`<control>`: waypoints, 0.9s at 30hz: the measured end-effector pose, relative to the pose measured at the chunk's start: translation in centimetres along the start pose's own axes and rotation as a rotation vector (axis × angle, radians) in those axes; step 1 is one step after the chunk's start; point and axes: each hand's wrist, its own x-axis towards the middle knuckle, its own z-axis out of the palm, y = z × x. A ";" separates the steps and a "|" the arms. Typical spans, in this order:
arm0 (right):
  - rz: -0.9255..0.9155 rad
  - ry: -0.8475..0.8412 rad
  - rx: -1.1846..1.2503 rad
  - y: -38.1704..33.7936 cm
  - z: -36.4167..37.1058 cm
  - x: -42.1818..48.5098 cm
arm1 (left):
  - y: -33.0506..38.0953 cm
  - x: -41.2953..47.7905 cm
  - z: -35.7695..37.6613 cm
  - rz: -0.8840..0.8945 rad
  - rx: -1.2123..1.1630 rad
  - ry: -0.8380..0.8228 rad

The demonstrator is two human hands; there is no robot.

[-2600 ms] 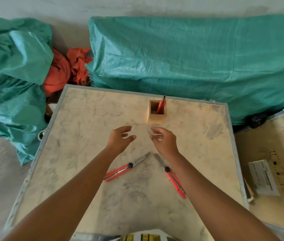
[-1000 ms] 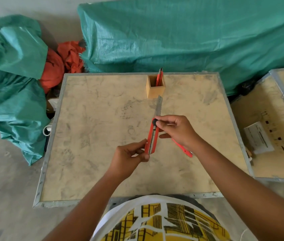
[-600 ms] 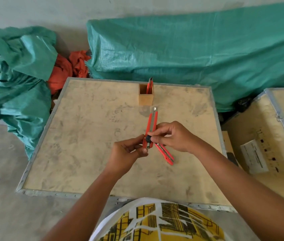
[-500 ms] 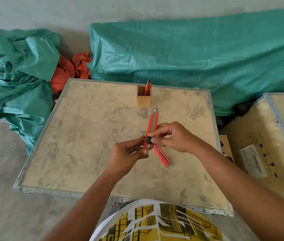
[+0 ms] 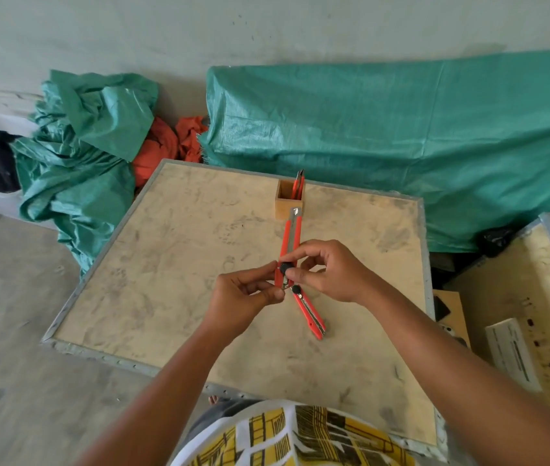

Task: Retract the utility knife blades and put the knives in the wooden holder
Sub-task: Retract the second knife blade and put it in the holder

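Observation:
I hold a red utility knife (image 5: pixel 291 237) upright over the tabletop, its tip pointing toward the wooden holder (image 5: pixel 287 202). My left hand (image 5: pixel 246 300) pinches its lower end. My right hand (image 5: pixel 329 272) has thumb and finger on its black slider knob; only a short bit of blade shows at the tip. A second red utility knife (image 5: pixel 310 314) lies on the table just below my hands, black knob up. The holder stands at the table's far edge with one red knife (image 5: pixel 298 187) standing in it.
The work surface is a worn plywood table (image 5: pixel 172 264) with a metal rim. Green tarpaulin bundles (image 5: pixel 401 136) and orange cloth (image 5: pixel 166 146) lie behind it. Another wooden crate (image 5: pixel 536 297) with a white box (image 5: pixel 510 351) on it stands to the right.
Both hands picked one knife off the table and raised it. Its long blade has slid back into the handle, and the right thumb with the slider has moved down toward the left hand.

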 end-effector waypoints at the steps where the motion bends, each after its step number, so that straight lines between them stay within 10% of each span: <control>1: 0.004 0.023 -0.001 0.0 0.2 0.2 | 0.2 0.1 -0.1 0.009 0.022 0.000; 27: 0.119 0.503 0.125 2.5 -2.6 15.0 | 1.1 18.7 -4.0 0.108 0.262 -0.129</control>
